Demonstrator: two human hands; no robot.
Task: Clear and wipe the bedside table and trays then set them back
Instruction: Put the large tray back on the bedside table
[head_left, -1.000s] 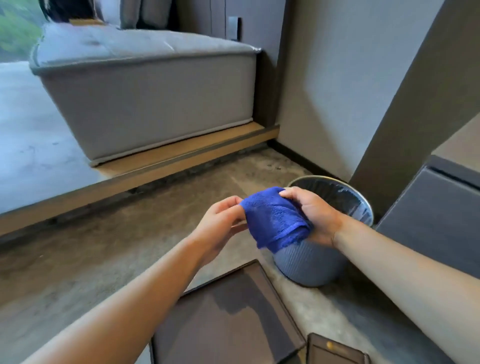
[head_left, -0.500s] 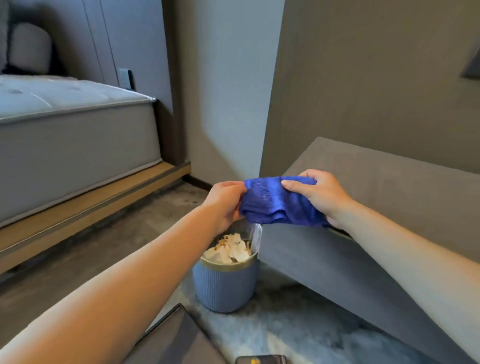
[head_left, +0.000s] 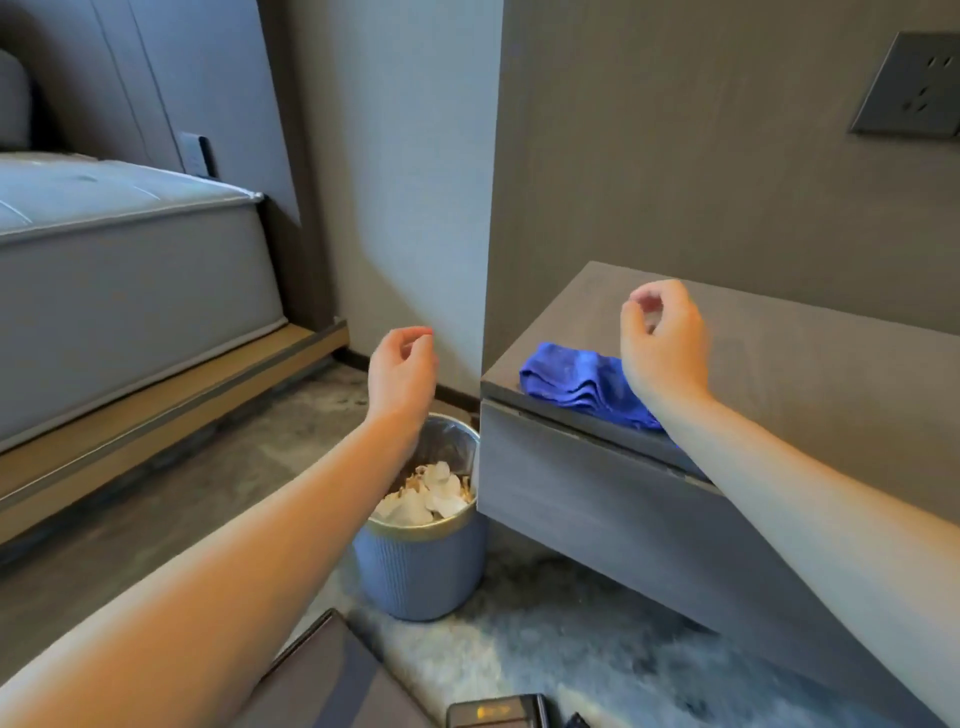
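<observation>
The blue microfibre cloth (head_left: 582, 384) lay bunched in soft folds at the front left corner of the grey bedside table (head_left: 810, 374), with no hand on it. The left hand (head_left: 402, 371) hung empty above the waste bin (head_left: 421, 571), and the right hand (head_left: 665, 343) hovered just over the cloth, both with fingers loosely curled. Light and limp, the cloth would likely crumple unless pressed flat under a spread palm.

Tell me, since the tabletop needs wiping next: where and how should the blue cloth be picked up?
Pinch the blue cloth at its bunched left end from above with the right hand, which hovers over it. It lies crumpled at the bedside table front edge.
</observation>
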